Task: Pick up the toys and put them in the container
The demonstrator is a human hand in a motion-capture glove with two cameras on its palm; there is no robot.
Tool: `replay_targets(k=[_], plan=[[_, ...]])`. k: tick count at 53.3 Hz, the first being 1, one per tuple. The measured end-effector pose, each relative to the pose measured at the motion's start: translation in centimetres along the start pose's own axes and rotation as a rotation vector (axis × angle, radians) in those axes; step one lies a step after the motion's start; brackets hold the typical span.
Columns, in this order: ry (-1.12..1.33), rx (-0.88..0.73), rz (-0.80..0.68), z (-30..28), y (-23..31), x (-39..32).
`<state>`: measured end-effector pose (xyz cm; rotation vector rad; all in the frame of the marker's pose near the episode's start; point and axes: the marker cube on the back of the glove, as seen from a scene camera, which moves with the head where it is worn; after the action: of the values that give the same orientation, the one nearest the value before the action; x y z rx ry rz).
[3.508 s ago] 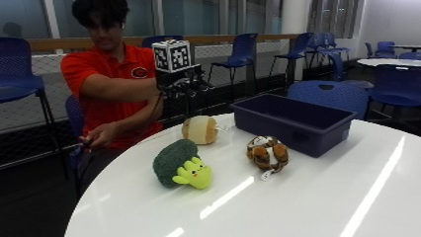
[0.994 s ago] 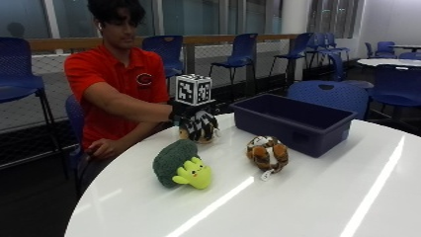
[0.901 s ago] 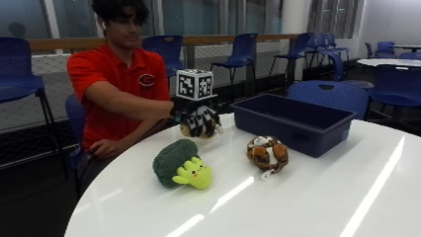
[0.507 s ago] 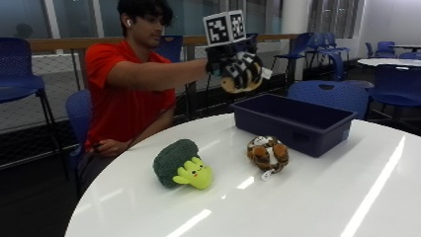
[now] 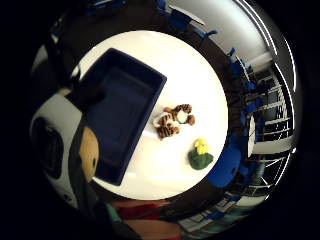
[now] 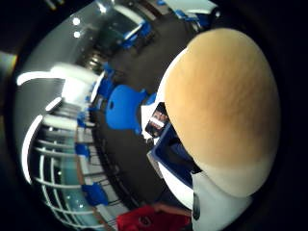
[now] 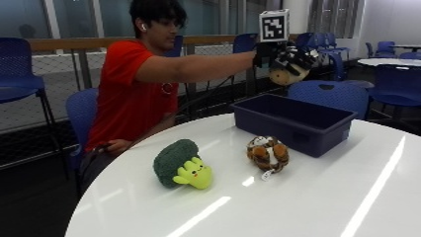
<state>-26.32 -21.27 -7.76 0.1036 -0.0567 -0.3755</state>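
The gloved right hand [image 7: 289, 58] holds its grip around a tan plush toy [image 7: 287, 75] above the blue container [image 7: 295, 122].

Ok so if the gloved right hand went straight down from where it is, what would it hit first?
Probably the blue container: the right hand, gripping the tan plush toy, hangs above it, and the little-finger palm view looks into its bare floor. Exact depth is unclear.
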Motion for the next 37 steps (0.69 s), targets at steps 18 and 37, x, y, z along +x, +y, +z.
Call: replay_targets(k=[18,37], plan=[[0.093,-0.141,0.02,3.1,2.5,5.5],[0.138,-0.192,0.237,4.6,10.1,22.1]])
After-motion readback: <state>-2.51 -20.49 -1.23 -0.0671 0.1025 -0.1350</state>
